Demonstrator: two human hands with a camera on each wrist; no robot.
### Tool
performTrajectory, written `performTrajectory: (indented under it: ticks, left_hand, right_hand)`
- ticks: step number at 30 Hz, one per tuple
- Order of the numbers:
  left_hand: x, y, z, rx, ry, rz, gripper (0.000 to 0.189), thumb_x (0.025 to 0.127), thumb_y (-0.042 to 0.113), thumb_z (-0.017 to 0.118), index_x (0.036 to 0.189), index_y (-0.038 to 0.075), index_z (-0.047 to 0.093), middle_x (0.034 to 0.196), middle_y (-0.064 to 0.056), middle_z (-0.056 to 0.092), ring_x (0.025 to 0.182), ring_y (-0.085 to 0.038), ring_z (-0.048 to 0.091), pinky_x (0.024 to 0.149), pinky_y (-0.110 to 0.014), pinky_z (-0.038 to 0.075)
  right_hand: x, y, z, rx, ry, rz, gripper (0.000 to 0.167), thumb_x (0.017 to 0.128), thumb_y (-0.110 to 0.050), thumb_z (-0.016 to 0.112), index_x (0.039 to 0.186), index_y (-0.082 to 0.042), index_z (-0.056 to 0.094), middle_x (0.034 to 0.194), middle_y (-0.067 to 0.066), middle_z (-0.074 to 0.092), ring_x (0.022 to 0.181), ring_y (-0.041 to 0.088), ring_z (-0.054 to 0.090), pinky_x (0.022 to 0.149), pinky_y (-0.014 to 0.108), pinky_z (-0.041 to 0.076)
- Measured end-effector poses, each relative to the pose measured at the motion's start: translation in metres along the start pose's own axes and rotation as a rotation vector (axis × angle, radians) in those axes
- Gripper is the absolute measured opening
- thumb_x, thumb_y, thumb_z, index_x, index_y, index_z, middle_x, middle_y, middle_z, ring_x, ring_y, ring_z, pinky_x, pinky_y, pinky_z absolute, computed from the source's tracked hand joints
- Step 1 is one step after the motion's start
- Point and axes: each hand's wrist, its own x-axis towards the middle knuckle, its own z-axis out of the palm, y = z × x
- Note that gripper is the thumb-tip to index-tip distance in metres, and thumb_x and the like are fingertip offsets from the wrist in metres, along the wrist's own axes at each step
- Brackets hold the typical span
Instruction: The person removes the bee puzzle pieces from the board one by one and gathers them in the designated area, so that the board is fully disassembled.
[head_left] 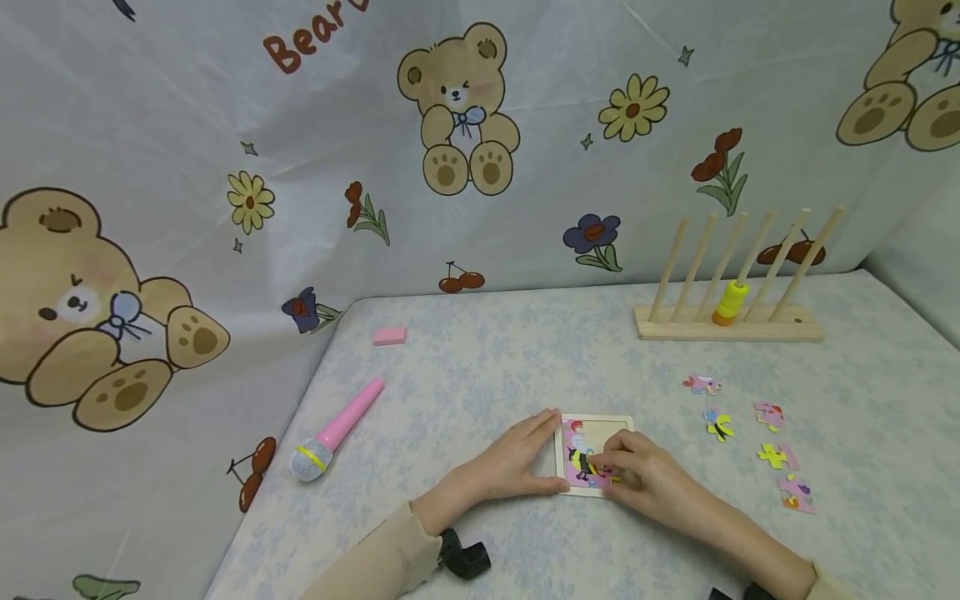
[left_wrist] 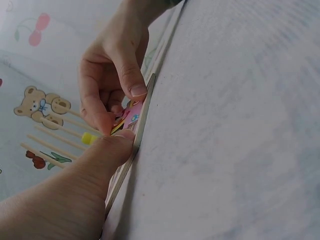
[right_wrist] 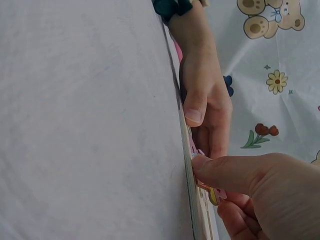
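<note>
A small jigsaw puzzle in a pale wooden tray [head_left: 596, 419] lies on the table, its left and lower parts filled with pink, yellow and black printed pieces. My left hand [head_left: 517, 460] holds the tray at its left side, fingers by the upper corner and thumb by the lower one. Over the lower right of the tray, my right hand [head_left: 660, 482] pinches a puzzle piece [right_wrist: 215, 196] between thumb and fingers. That piece is mostly covered by the fingers; pink and yellow show on it. Whether it sits in its place I cannot tell.
Several loose puzzle pieces [head_left: 770, 415] are scattered right of the tray. A wooden peg stand [head_left: 731, 332] with yellow and orange beads on one peg stands at the back right. To the left lie a pink toy microphone [head_left: 351, 414] and a pink block [head_left: 389, 336].
</note>
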Motion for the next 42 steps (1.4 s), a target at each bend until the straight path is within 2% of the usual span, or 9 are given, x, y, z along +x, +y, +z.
performTrajectory:
  ticks: [4, 10, 18, 25, 31, 35, 42]
  left_hand:
    - [-0.0010, 0.0001, 0.0002, -0.001, 0.000, -0.005, 0.094, 0.086, 0.059, 0.057, 0.151, 0.004, 0.017, 0.155, -0.009, 0.016, 0.140, -0.018, 0.015, 0.110, -0.035, 0.022]
    - [-0.0007, 0.0008, -0.0011, 0.000, 0.001, 0.004, 0.094, 0.086, 0.058, 0.057, 0.151, 0.003, 0.017, 0.155, -0.009, 0.016, 0.140, -0.018, 0.015, 0.110, -0.034, 0.022]
    - [-0.0020, 0.0013, -0.0002, -0.009, -0.006, -0.005, 0.094, 0.086, 0.057, 0.058, 0.151, 0.003, 0.017, 0.155, -0.010, 0.017, 0.140, -0.019, 0.017, 0.110, -0.034, 0.022]
    - [-0.0024, 0.0029, -0.0001, -0.006, -0.015, -0.014, 0.094, 0.086, 0.058, 0.057, 0.151, 0.003, 0.016, 0.155, -0.010, 0.016, 0.140, -0.019, 0.016, 0.110, -0.035, 0.022]
    - [-0.0016, 0.0028, -0.0015, -0.004, -0.018, -0.022, 0.095, 0.086, 0.060, 0.056, 0.151, 0.004, 0.015, 0.156, -0.009, 0.015, 0.140, -0.018, 0.015, 0.110, -0.034, 0.021]
    - [-0.0016, 0.0020, -0.0007, -0.016, -0.023, -0.024, 0.096, 0.086, 0.060, 0.057, 0.151, 0.005, 0.015, 0.156, -0.008, 0.014, 0.140, -0.018, 0.014, 0.110, -0.035, 0.021]
    - [-0.0005, 0.0013, -0.0014, -0.002, -0.011, -0.013, 0.095, 0.086, 0.059, 0.057, 0.151, 0.004, 0.016, 0.155, -0.010, 0.016, 0.140, -0.018, 0.015, 0.110, -0.035, 0.022]
  right_hand:
    - [0.0006, 0.0012, -0.0006, 0.024, -0.014, 0.006, 0.036, 0.069, -0.001, 0.082, 0.102, -0.007, 0.071, 0.094, -0.004, 0.053, 0.074, 0.008, 0.045, 0.058, 0.016, 0.039]
    - [-0.0001, 0.0041, -0.0018, 0.073, -0.049, 0.060, 0.032, 0.073, -0.006, 0.080, 0.103, -0.006, 0.071, 0.095, -0.003, 0.053, 0.073, 0.009, 0.045, 0.056, 0.017, 0.039]
    - [-0.0018, 0.0052, 0.0009, 0.112, -0.044, 0.112, 0.027, 0.074, -0.003, 0.078, 0.100, -0.007, 0.071, 0.093, -0.003, 0.055, 0.071, 0.008, 0.046, 0.056, 0.017, 0.040]
    - [-0.0023, 0.0053, -0.0005, 0.086, -0.051, 0.091, 0.030, 0.074, -0.007, 0.080, 0.103, -0.008, 0.071, 0.093, -0.005, 0.054, 0.076, 0.009, 0.047, 0.060, 0.020, 0.041]
    - [-0.0016, 0.0074, -0.0021, 0.089, -0.062, 0.113, 0.029, 0.076, -0.010, 0.079, 0.104, -0.009, 0.071, 0.094, -0.005, 0.055, 0.076, 0.008, 0.048, 0.060, 0.020, 0.041]
    - [-0.0022, 0.0079, -0.0032, 0.050, -0.073, 0.113, 0.029, 0.076, -0.011, 0.079, 0.104, -0.009, 0.071, 0.095, -0.006, 0.055, 0.077, 0.007, 0.048, 0.062, 0.021, 0.042]
    - [-0.0020, 0.0089, -0.0075, 0.024, -0.073, 0.102, 0.024, 0.078, -0.005, 0.075, 0.102, -0.009, 0.071, 0.095, -0.006, 0.057, 0.079, 0.005, 0.049, 0.063, 0.021, 0.043]
